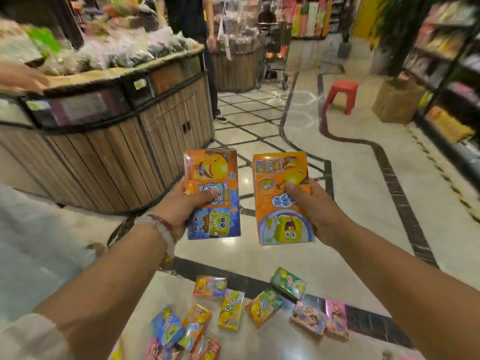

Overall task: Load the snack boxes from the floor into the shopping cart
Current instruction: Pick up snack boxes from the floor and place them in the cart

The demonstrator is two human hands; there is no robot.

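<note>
My left hand [181, 206] grips an orange-and-blue snack box [211, 178] with a cartoon sponge on it, thumb across its front. My right hand [311, 203] grips a second orange snack box [280, 216] of the same brand, held upright beside the first. Both boxes are raised in front of me, well above the floor. Several more snack boxes lie scattered on the tiles below, among them a yellow box [231, 309], a green box [288, 281] and a pink box [307, 318]. A shopping cart [276, 61] stands far down the aisle.
A wooden display counter [117, 141] piled with bagged goods curves along the left. A person [205, 48] stands beside it. On the right are a red plastic stool [341, 96], a cardboard box [397, 100] and stocked shelves [452, 74]. Tiled floor [350, 178] stretches ahead.
</note>
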